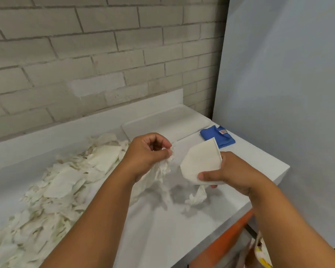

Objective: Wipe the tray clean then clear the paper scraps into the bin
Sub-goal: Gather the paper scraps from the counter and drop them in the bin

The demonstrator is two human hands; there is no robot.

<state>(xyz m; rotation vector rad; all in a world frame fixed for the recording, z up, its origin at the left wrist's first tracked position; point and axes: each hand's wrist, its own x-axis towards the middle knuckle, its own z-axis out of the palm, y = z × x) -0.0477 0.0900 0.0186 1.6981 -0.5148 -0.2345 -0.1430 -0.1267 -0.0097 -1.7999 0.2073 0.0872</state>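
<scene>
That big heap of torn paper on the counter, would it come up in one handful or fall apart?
The paper scraps look like loose, separate, thin pieces, so a handful would probably shed bits. They seem light and floppy; the scrap in the left hand droops.

Soft, even light is falling from above, casting diffuse grey shadows under both hands onto the white counter (162, 229). Wide-angle distortion is bending the brick wall (85, 55) lines toward the edges. Slight motion blur is softening the crumpled paper (162, 171); no glare is showing.
</scene>
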